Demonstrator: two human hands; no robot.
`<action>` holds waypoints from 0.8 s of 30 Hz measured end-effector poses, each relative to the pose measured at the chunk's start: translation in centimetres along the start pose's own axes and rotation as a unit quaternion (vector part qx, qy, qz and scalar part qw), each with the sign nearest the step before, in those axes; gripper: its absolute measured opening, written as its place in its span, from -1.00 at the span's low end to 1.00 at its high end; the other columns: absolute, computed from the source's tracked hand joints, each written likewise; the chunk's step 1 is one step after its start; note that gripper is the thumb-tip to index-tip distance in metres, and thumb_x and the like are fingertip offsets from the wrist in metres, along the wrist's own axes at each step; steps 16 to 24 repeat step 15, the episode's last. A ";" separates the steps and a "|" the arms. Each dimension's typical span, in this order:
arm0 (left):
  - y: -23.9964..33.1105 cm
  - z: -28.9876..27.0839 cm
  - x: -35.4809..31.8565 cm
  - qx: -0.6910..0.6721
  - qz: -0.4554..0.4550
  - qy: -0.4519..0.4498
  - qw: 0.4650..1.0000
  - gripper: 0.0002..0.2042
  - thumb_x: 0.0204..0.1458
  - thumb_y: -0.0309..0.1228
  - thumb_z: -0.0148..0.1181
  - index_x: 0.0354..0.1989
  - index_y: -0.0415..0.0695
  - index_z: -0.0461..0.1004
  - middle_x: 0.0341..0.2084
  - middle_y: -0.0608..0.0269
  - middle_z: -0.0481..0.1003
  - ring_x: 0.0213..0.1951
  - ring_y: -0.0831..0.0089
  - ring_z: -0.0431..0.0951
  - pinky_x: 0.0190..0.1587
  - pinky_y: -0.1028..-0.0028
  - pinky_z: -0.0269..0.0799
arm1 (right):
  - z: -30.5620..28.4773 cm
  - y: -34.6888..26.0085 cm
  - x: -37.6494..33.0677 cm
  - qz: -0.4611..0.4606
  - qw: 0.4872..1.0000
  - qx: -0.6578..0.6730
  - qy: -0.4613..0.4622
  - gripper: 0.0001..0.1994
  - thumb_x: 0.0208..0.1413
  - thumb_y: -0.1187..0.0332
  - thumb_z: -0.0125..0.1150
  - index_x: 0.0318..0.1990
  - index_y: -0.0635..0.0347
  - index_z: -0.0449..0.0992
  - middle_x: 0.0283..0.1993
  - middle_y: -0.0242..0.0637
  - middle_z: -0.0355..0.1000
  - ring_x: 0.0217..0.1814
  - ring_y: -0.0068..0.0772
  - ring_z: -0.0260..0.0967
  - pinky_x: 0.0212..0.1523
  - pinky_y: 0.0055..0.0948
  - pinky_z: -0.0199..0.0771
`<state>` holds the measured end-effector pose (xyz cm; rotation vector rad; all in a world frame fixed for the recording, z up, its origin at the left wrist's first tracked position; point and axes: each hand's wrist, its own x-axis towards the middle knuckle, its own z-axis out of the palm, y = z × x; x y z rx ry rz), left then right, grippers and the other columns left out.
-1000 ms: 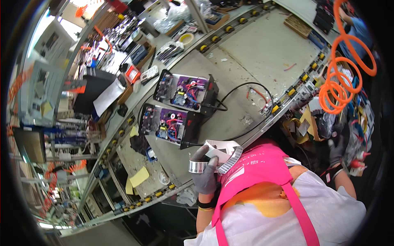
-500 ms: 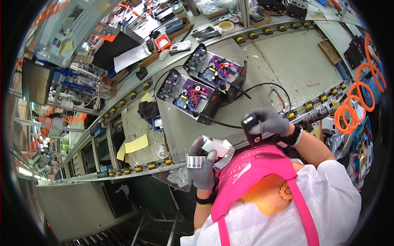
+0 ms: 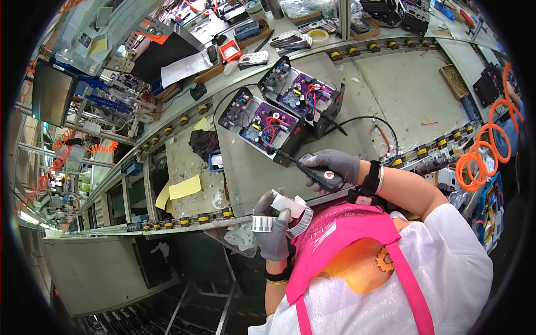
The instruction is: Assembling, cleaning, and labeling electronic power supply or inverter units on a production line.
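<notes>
My right hand (image 3: 335,167), in a grey glove, grips a black handheld tool (image 3: 318,173) with a cable; its tip sits at the near corner of an open black box (image 3: 262,125) with a purple circuit board and coloured wires. A second open box (image 3: 304,92) stands just behind it on the same grey pallet (image 3: 251,178). My left hand (image 3: 273,229), also gloved, holds a roll of white labels (image 3: 290,215) near my chest, with a silvery strip hanging over the fingers.
A conveyor rail with yellow rollers (image 3: 184,220) runs along the bench front. Yellow sticky notes (image 3: 184,187) and a small dish (image 3: 219,198) lie at left. An orange coiled hose (image 3: 480,151) hangs at right. Trays, tape and tools crowd the far shelf (image 3: 251,39).
My right hand has come in from the right with the black tool and reached its tip up to the near box. My left hand stays put with the label roll.
</notes>
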<state>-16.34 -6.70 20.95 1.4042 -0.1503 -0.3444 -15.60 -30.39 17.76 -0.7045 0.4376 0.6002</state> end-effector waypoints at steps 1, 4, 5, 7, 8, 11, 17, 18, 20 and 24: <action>0.0 0.1 0.1 -0.002 0.001 -0.001 1.000 -0.52 -0.04 -0.58 0.15 0.11 -0.29 0.23 -0.04 0.09 0.37 -0.05 0.41 0.40 0.02 0.43 0.33 | -0.1 0.0 0.1 -0.007 1.000 -0.007 -0.013 -0.75 0.19 0.24 -0.04 -0.14 0.24 0.26 -0.38 -0.04 0.45 -0.55 -0.26 0.47 -0.59 -0.30 0.56; -0.4 0.1 0.5 0.004 0.002 -0.004 1.000 -0.52 -0.07 -0.61 0.14 0.10 -0.29 0.24 -0.04 0.10 0.37 -0.04 0.41 0.39 0.03 0.44 0.32 | 0.2 -0.4 0.0 -0.016 1.000 -0.020 -0.011 -0.77 0.20 0.26 -0.05 -0.14 0.24 0.26 -0.38 -0.03 0.45 -0.55 -0.25 0.47 -0.60 -0.29 0.55; -0.6 0.1 0.6 0.007 0.008 -0.005 1.000 -0.51 -0.08 -0.62 0.13 0.10 -0.29 0.24 -0.04 0.10 0.37 -0.04 0.41 0.38 0.04 0.43 0.32 | 0.2 -0.6 -0.1 -0.016 1.000 -0.022 -0.011 -0.77 0.20 0.26 -0.05 -0.14 0.24 0.26 -0.38 -0.03 0.45 -0.55 -0.25 0.47 -0.60 -0.29 0.55; -0.5 0.2 0.8 0.009 0.014 -0.005 1.000 -0.50 -0.09 -0.63 0.13 0.10 -0.29 0.24 -0.03 0.10 0.37 -0.03 0.42 0.38 0.04 0.43 0.31 | 0.4 -0.7 -0.2 -0.007 1.000 -0.027 -0.012 -0.77 0.20 0.26 -0.05 -0.14 0.23 0.25 -0.37 -0.03 0.45 -0.55 -0.25 0.47 -0.60 -0.27 0.55; -0.3 0.4 0.7 0.003 0.011 -0.007 1.000 -0.50 -0.10 -0.64 0.13 0.11 -0.29 0.24 -0.03 0.10 0.36 -0.03 0.42 0.37 0.04 0.43 0.31 | 0.3 -0.6 0.0 -0.007 0.999 -0.029 -0.012 -0.77 0.20 0.26 -0.05 -0.14 0.23 0.25 -0.37 -0.03 0.45 -0.55 -0.25 0.47 -0.60 -0.27 0.55; -0.1 0.7 0.9 0.000 0.010 -0.007 1.000 -0.49 -0.11 -0.64 0.13 0.11 -0.28 0.24 -0.01 0.09 0.35 -0.02 0.41 0.37 0.05 0.43 0.30 | 0.0 -0.4 0.4 -0.006 0.999 -0.018 -0.032 -0.72 0.16 0.21 0.03 -0.11 0.18 0.25 -0.38 -0.05 0.46 -0.55 -0.30 0.49 -0.61 -0.34 0.57; -0.5 0.3 1.1 0.008 0.013 -0.023 1.000 -0.47 -0.10 -0.61 0.14 0.13 -0.27 0.22 0.03 0.07 0.34 0.00 0.40 0.36 0.08 0.42 0.28 | -0.4 -0.3 1.0 0.016 1.000 -0.002 -0.020 -0.63 0.11 0.08 0.09 -0.08 0.10 0.24 -0.34 -0.07 0.46 -0.53 -0.23 0.49 -0.67 -0.38 0.53; -0.5 0.3 1.1 0.008 0.013 -0.023 1.000 -0.47 -0.10 -0.61 0.14 0.13 -0.27 0.22 0.03 0.07 0.34 0.00 0.40 0.36 0.08 0.42 0.28 | -0.4 -0.3 1.0 0.016 1.000 -0.002 -0.020 -0.63 0.11 0.08 0.09 -0.08 0.10 0.24 -0.34 -0.07 0.46 -0.53 -0.23 0.49 -0.67 -0.38 0.53; -0.5 0.3 1.1 0.008 0.013 -0.023 1.000 -0.47 -0.10 -0.61 0.14 0.13 -0.27 0.22 0.03 0.07 0.34 0.00 0.40 0.36 0.08 0.42 0.28 | -0.4 -0.3 1.0 0.016 1.000 -0.002 -0.020 -0.63 0.11 0.08 0.09 -0.08 0.10 0.24 -0.34 -0.07 0.46 -0.53 -0.23 0.49 -0.67 -0.38 0.53; -0.5 0.3 1.1 0.008 0.013 -0.023 1.000 -0.47 -0.10 -0.61 0.14 0.13 -0.27 0.22 0.03 0.07 0.34 0.00 0.40 0.36 0.08 0.42 0.28 | -0.4 -0.3 1.0 0.016 1.000 -0.002 -0.020 -0.63 0.11 0.08 0.09 -0.08 0.10 0.24 -0.34 -0.07 0.46 -0.53 -0.23 0.49 -0.67 -0.38 0.53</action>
